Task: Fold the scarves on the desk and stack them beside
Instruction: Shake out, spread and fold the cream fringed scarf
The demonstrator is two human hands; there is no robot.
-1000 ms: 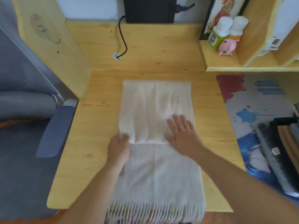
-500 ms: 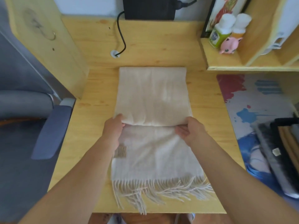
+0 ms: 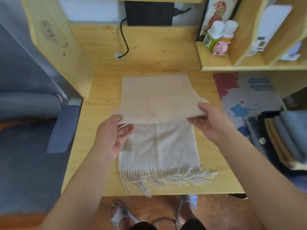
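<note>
Cream scarf (image 3: pixel 157 103) mid-desk (image 3: pixel 149 52), folded edge now lifted off the lower layer where half a second ago it lay pinched flat, so another fold looks begun. Left hand (image 3: pixel 113 135) and right hand (image 3: pixel 211 123) pinching its two near corners, fringe (image 3: pixel 166 178) close to the front edge. Open wood beyond the scarf; stack (image 3: pixel 282 138) well apart at right.

Your wooden desk (image 3: pixel 103 171) carries: one cream fringed scarf (image 3: pixel 159 146) (partly folded), printed desk mat (image 3: pixel 245 97), stack of folded scarves (image 3: pixel 285 140) (on the mat).
</note>
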